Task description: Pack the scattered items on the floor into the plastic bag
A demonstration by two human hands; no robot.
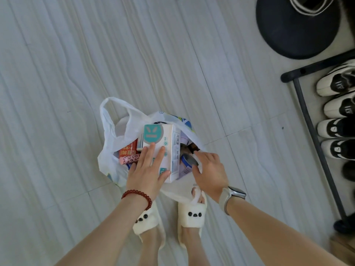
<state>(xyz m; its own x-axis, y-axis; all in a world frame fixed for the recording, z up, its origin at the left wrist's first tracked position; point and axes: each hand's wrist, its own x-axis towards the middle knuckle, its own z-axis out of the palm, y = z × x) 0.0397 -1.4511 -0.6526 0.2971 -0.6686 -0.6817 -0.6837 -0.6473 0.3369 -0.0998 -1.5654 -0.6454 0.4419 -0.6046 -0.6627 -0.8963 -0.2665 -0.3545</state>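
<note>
A person in bunny slippers (192, 215) stands over a white plastic bag (113, 139) on the pale floor (57, 73), settling a white box (163, 148) with a teal face logo into its mouth. The packing looks close to finished: no loose items show on the floor around the bag, which already holds a red packet (128, 149), a pink spotted tube (129, 158) and a blue-rimmed tin (187, 160). The left hand (147, 170) lies flat on the box top, fingers straight and spread, pressing rather than gripping. The right hand (210, 170) has its fingers curled at the bag's near edge beside the tin; whether it pinches the plastic cannot be told. The next move probably calls for pushing the box lower, then gathering the handles. A shoe rack (315, 135) stands well apart.
</note>
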